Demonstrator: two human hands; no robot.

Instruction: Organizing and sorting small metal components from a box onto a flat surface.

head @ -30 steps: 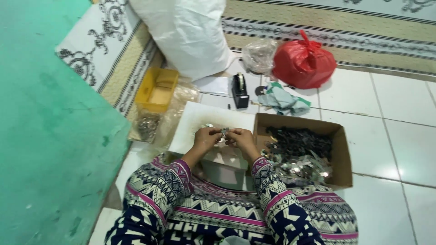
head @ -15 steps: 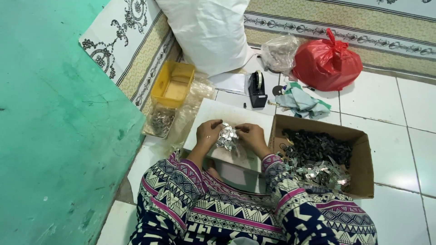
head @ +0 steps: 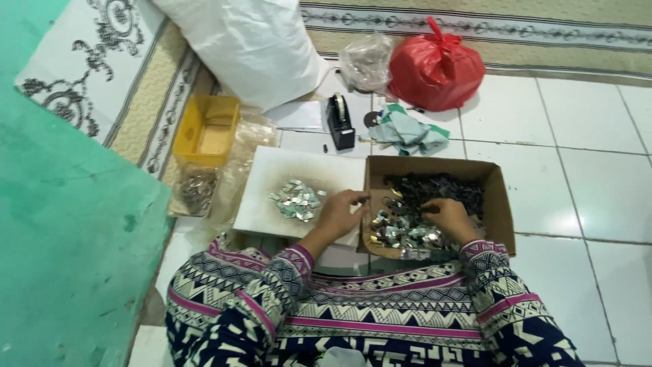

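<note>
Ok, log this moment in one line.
left hand: at cardboard box rim, beside foil pieces | right hand: inside box, on dark parts

1. Open brown cardboard box (head: 499, 204) on the white floor tiles, at three o'clock from the white board.
2. Small shiny silver metal pieces (head: 401, 234) heaped at the box's seven o'clock corner.
3. Dark metal pieces (head: 435, 190) piled toward twelve o'clock inside it.

Red plastic bag (head: 435, 64), yellow tray (head: 207, 129), brown cardboard box (head: 499, 204), white board (head: 285, 173), teal cloth (head: 407, 134), black tape dispenser (head: 339, 122), zigzag-patterned navy-pink sleeves (head: 285, 272).
</note>
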